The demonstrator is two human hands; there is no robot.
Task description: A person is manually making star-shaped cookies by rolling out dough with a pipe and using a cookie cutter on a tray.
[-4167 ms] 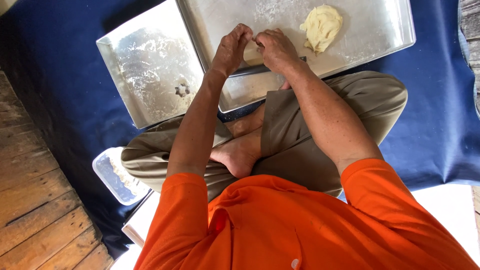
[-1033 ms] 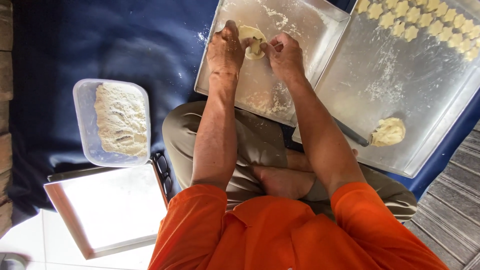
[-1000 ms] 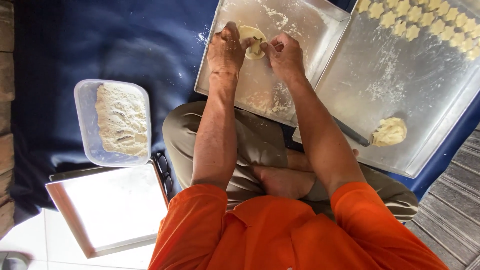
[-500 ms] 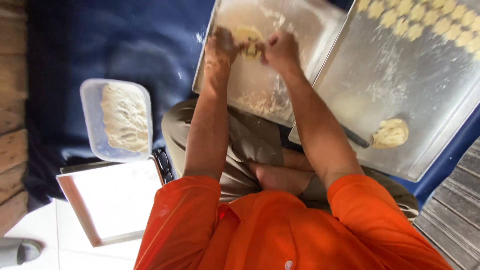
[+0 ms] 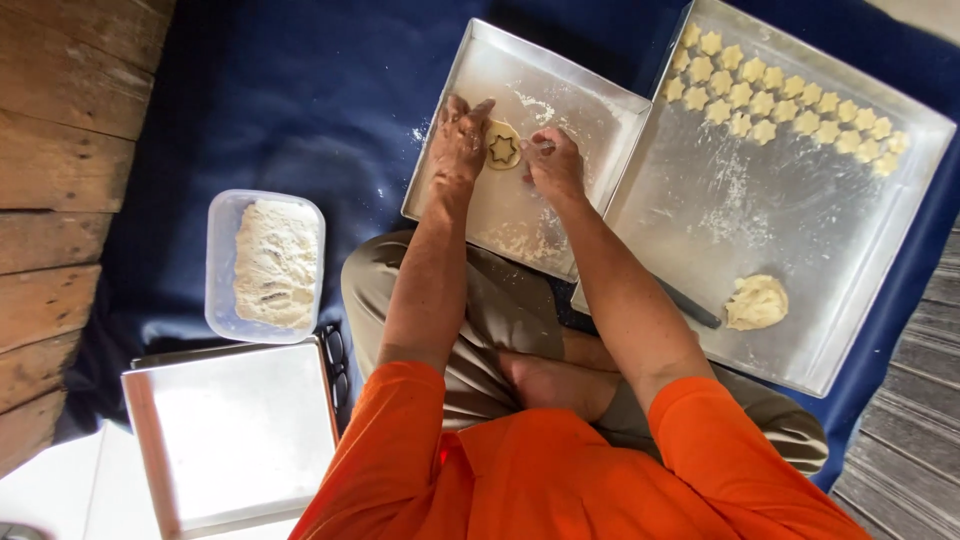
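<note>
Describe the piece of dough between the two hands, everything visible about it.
The flattened dough round is pale yellow, soft-looking and roughly circular, with a star-shaped hole cut through its middle that shows the metal beneath. It lies flat on the floured small metal tray. The left hand touches its left edge; the right hand sits just right of it.

A plastic tub of flour (image 5: 265, 265) sits beside an empty tray (image 5: 235, 435) on blue cloth (image 5: 300, 100).
</note>
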